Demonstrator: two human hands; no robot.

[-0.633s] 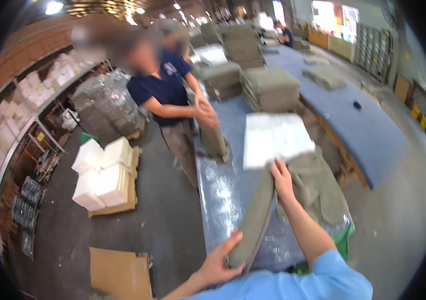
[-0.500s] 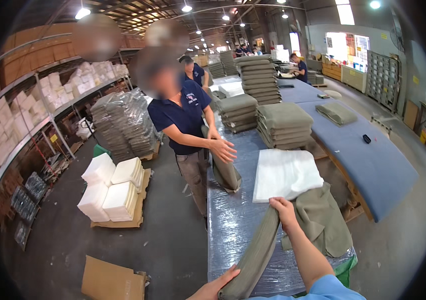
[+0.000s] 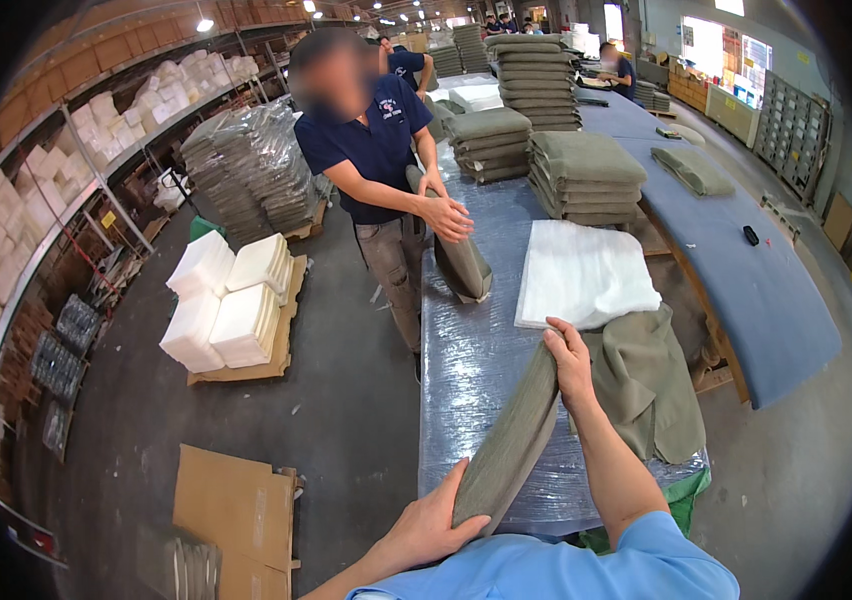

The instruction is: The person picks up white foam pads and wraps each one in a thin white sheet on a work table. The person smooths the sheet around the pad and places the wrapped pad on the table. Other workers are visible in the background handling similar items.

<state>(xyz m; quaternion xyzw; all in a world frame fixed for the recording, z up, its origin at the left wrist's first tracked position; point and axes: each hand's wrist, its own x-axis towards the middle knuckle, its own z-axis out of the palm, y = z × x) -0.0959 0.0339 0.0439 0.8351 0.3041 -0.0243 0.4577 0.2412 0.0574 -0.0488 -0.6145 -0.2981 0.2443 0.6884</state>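
Note:
A grey-green fabric-covered cushion (image 3: 509,430) stands on its long edge, slanting across my front over the plastic-wrapped table. My left hand (image 3: 431,520) grips its near end, thumb on one side and fingers round the bottom. At the far upper end, my right hand (image 3: 570,365) is closed on the corner. To the right of the cushion lies a rumpled grey-green fabric cover (image 3: 651,385). Just beyond my right hand is a flat white padding sheet (image 3: 586,272). Across the table, a co-worker in a dark shirt has both hands (image 3: 446,215) on a similar upright cushion (image 3: 463,265).
Stacks of grey-green cushions (image 3: 586,175) stand farther along the wrapped table (image 3: 456,380). A blue-topped table (image 3: 746,290) runs along the right. Left on the floor are white foam blocks (image 3: 236,300) on a pallet and a cardboard sheet (image 3: 231,510). Shelving (image 3: 111,215) lines the left.
My view has tilted downward, so the scene sits higher and more of my left hand shows. Both hands keep hold of the cushion. The co-worker's hands have come closer together.

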